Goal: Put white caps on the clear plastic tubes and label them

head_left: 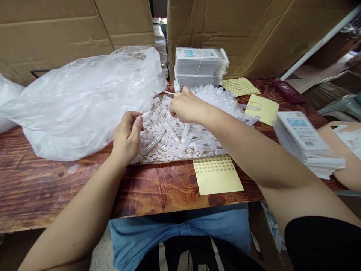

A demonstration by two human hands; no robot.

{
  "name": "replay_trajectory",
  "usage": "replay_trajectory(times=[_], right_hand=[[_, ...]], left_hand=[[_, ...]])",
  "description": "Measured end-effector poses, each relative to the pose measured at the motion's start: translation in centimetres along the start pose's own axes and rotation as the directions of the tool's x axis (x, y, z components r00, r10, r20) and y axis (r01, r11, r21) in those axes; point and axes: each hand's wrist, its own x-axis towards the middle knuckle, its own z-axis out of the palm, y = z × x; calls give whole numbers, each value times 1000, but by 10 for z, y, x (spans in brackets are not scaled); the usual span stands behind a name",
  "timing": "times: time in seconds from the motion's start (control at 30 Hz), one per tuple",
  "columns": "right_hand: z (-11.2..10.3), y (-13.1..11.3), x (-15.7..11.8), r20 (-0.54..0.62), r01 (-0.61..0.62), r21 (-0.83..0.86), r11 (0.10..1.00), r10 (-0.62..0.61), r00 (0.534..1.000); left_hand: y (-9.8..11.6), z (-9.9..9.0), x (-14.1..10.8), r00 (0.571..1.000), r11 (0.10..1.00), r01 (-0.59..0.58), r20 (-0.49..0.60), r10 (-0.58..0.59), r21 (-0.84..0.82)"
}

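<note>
A wide heap of clear plastic tubes and small white plastic pieces lies on a cardboard tray in front of me. My left hand is at the heap's left edge, thumb and index finger pinched on a small white plastic piece. Over the back of the heap, my right hand has its fingers curled down; what they hold, if anything, is hidden. Translucent caps or tube ends are piled right behind that hand.
A large plastic bag fills the left. Banded card packs stand behind the heap. More cards are stacked at right. Yellow sticker sheets lie in front and behind. Cardboard walls the back; a dark red device sits far right.
</note>
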Motion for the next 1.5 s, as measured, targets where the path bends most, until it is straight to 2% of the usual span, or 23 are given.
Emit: replay_trajectory(times=[0.17,0.23,0.37,0.5,0.57,0.63,0.7,0.77,0.87,0.97,1.07,1.27,1.37,1.5], right_hand=[[-3,-5,13,204,13,12,1000,-15,979],[-1,-7,16,217,18,7,1000,-19,976],[5,-7,10,82,48,86,995,-55,995],[12,-2,-16,-156,60,318,946,-11,988],[18,2,-31,-321,123,453,883,32,947],[26,4,-42,-468,223,531,818,64,881],[32,3,-48,-554,307,572,761,82,828],[36,0,-50,-584,366,616,698,93,806],[37,-8,-49,-588,428,665,612,75,805],[36,-14,-49,-591,451,685,572,75,803],[36,-15,-51,-604,460,676,576,76,793],[34,-18,-55,-658,520,570,636,-25,753],[31,-22,-56,-623,473,603,642,8,782],[25,-27,-60,-407,249,735,631,115,906]], left_hand=[[-2,3,0,999,997,49,-12,-50,-52],[-5,5,1,998,994,71,8,-70,-79],[-12,9,1,998,989,43,61,-35,-140],[-15,11,1,994,986,-20,99,37,-168],[-14,11,-1,991,983,-48,116,68,-175],[-13,11,-4,984,980,-70,148,99,-188],[-12,11,-7,976,976,-80,184,118,-204],[-11,11,-11,970,973,-80,210,126,-218],[-10,11,-14,966,971,-88,218,138,-224],[-6,11,-15,960,972,-120,227,166,-202],[-1,10,-15,957,974,-171,209,200,-151],[8,6,-16,941,961,-262,200,274,-86],[10,6,-18,939,958,-274,194,285,-80],[10,8,-19,930,950,-303,195,313,-80]])
